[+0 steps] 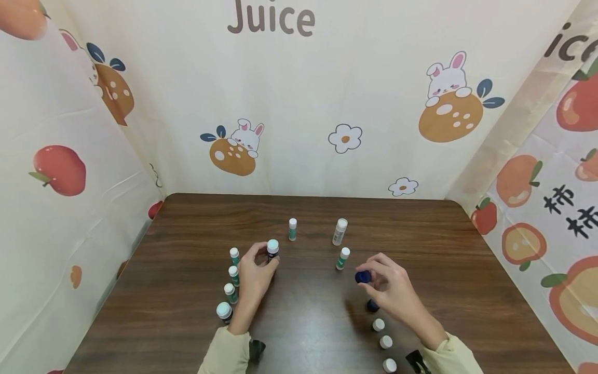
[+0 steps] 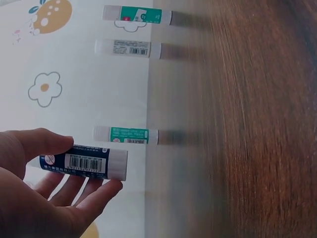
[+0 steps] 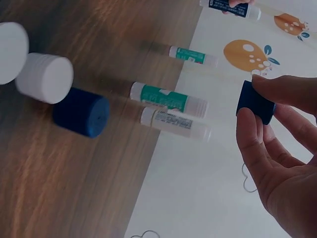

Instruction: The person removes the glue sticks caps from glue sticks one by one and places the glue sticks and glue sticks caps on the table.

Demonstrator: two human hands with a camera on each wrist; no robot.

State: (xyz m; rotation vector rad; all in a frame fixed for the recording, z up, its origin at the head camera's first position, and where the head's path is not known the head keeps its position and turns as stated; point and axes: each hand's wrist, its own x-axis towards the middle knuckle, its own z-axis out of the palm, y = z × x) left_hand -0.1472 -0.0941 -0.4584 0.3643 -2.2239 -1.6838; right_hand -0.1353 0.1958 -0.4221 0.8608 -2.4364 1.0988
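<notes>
Well, tubes (image 1: 293, 232) on brown table (image 1: 308, 296), cloth (image 1: 299, 78) behind

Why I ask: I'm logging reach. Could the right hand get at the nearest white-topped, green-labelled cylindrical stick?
Probably yes: the right hand has a clear path to that stick, but pinches a dark-blue cylindrical cap it may need to release.

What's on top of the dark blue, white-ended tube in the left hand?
A round white top caps the dark blue cylindrical tube; nothing rests on it. Whatever's inside is covered.
</notes>
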